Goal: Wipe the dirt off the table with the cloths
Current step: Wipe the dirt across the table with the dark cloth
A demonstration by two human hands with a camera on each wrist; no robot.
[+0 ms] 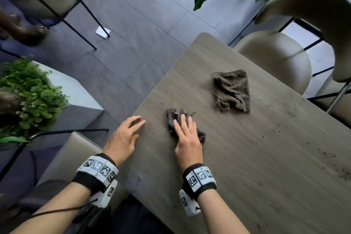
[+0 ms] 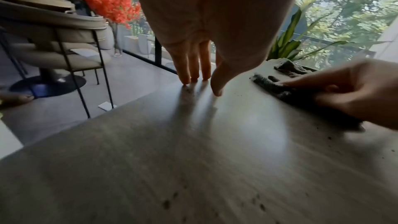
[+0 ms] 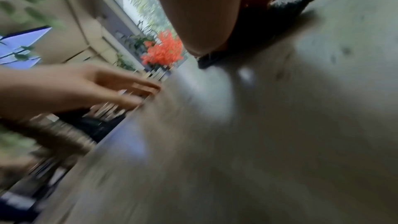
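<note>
A dark grey cloth (image 1: 171,119) lies bunched on the wooden table (image 1: 247,167), and my right hand (image 1: 187,135) presses flat on it with straight fingers. The same cloth (image 2: 280,89) shows under that hand (image 2: 355,91) in the left wrist view. A second, olive cloth (image 1: 232,90) lies crumpled farther back, untouched. My left hand (image 1: 123,137) rests open at the table's left edge, fingertips (image 2: 186,80) on the wood. Dirt specks (image 1: 334,163) are scattered toward the right side and some (image 2: 170,202) lie near me. The right wrist view is blurred.
Beige chairs (image 1: 275,57) stand along the table's far right side, another chair (image 1: 79,150) sits below the left edge. A planter with green foliage (image 1: 32,99) is at the left. A white paper scrap (image 1: 102,32) lies on the tiled floor.
</note>
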